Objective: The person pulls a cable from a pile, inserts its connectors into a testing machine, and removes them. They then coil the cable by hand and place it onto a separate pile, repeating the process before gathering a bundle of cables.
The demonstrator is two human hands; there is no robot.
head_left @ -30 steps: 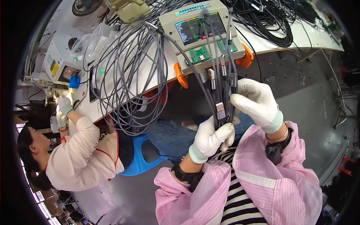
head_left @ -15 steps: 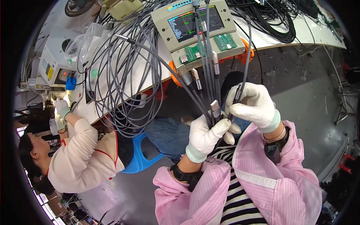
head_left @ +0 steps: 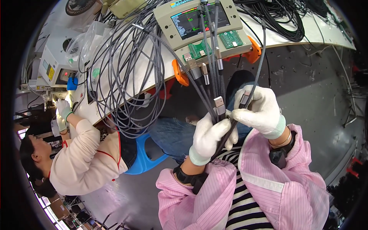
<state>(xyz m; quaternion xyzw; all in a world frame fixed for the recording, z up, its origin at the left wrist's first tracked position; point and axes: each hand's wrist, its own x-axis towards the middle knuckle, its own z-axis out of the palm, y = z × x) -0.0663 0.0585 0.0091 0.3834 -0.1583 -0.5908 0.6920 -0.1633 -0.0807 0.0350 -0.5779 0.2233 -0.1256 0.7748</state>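
My left hand (head_left: pixel 209 138), in a white glove, is closed round a bundle of grey braided cables (head_left: pixel 215 82) that fan upward from it. A silver USB plug (head_left: pixel 219 103) stands up just above that thumb. My right hand (head_left: pixel 261 111), also gloved, pinches a single grey braided cable (head_left: pixel 259 67) beside the bundle. This cable's dark metal connector (head_left: pixel 244 98) shows at the fingers, and its other end rises toward the table edge. Beyond the bundle is a beige tester (head_left: pixel 199 28) with a lit screen and green circuit boards (head_left: pixel 230 39).
Loops of grey cable (head_left: pixel 126 84) hang over the white table's (head_left: pixel 163 76) front edge. Orange clamps (head_left: pixel 180 73) flank the tester. Black cable coils (head_left: pixel 280 21) lie at the back right. On the left, a gloved co-worker (head_left: pixel 86 153) sits near a blue stool (head_left: pixel 143 157) and a white machine (head_left: pixel 57 61).
My right hand's cable has swung to the right and its connector shows more plainly. The bundle and USB plug have shifted slightly; my left fingers have drawn closer round the cables.
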